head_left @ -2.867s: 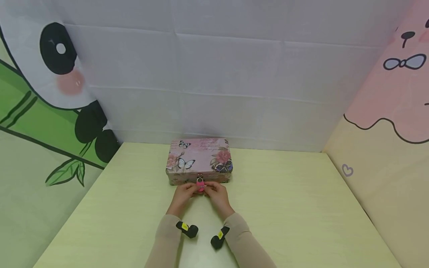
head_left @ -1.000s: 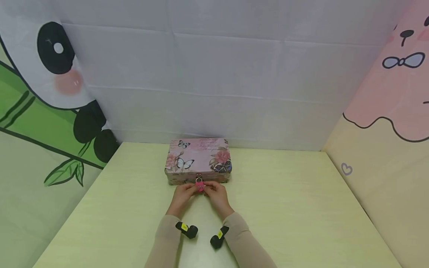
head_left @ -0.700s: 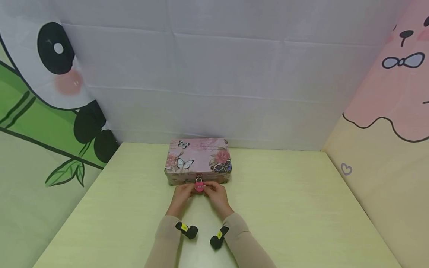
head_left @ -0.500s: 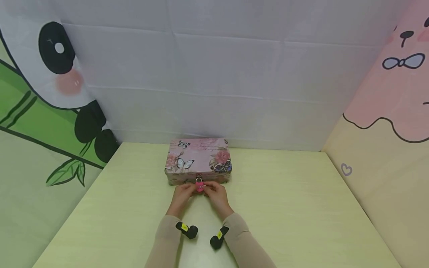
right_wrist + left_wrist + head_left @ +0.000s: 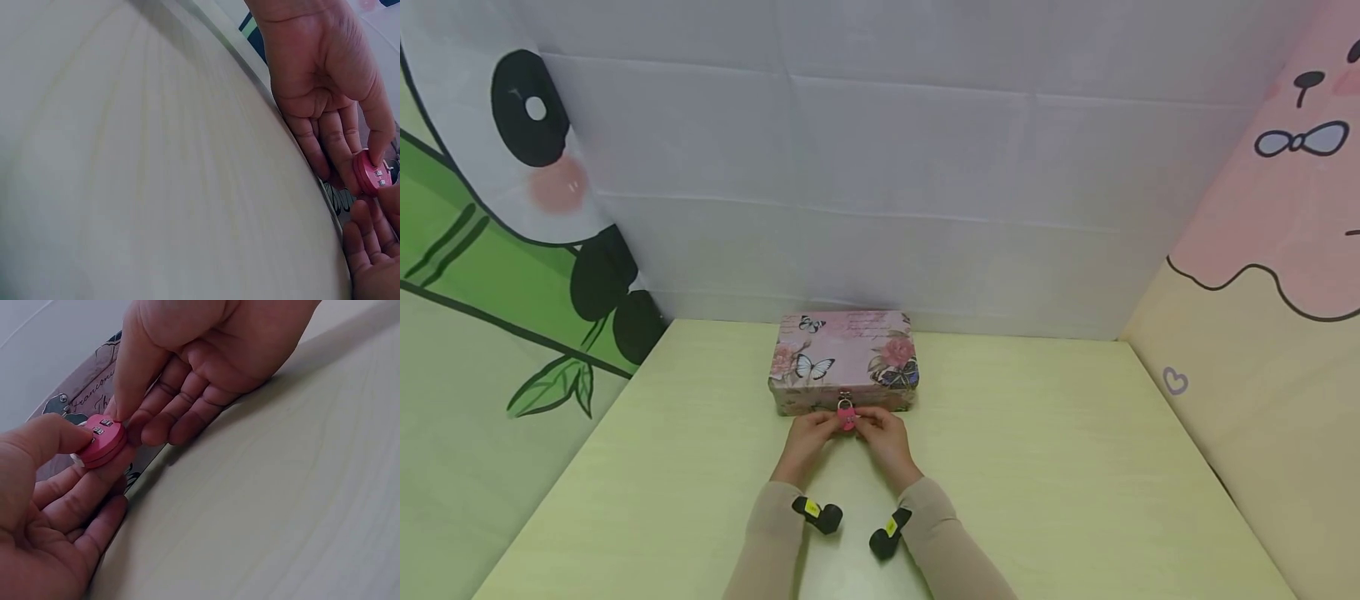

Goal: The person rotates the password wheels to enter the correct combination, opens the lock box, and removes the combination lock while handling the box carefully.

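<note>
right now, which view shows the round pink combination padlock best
The left wrist view: the round pink combination padlock appears largest, dials showing. The right wrist view has it near the edge, partly covered; the head view, tiny between left hand and right hand.

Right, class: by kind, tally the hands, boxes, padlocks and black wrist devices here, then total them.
Hands: 2 (left hand, right hand)
Boxes: 1 (floral box)
Padlocks: 1 (pink padlock)
Black wrist devices: 2 (left device, right device)
Total: 6

the box [image 5: 842, 346] blocks ahead; both sides leave room.
</note>
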